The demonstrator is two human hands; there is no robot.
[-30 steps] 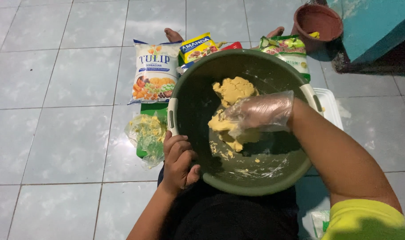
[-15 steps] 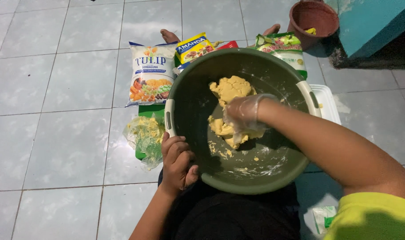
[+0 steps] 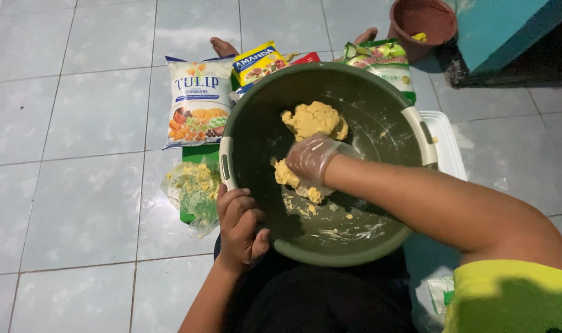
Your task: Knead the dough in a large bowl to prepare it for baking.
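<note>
Head view, looking down: large green basin [image 3: 379, 243] resting on the seated person's lap, above a tiled floor [image 3: 71, 185]; left hand [image 3: 239, 229], bare, fingers curled closed over the basin's near-left rim, seemingly to steady it; right hand [image 3: 312, 157], in a thin clear plastic glove, fingers folded around a clump of yellow dough [image 3: 288, 176] near the basin's middle, the glove likely keeping the sticky mix off the skin; larger dough lump [image 3: 315, 119] toward the far wall; smears and crumbs along the near wall; white flour bag [image 3: 198, 102] on the floor by the far-left rim; yellow packet [image 3: 256, 61] beside it; green-and-white bag [image 3: 382, 61] at the far right; crumpled clear wrapper [image 3: 195, 191] left of the basin; brown bowl [image 3: 424, 21] beyond.
</note>
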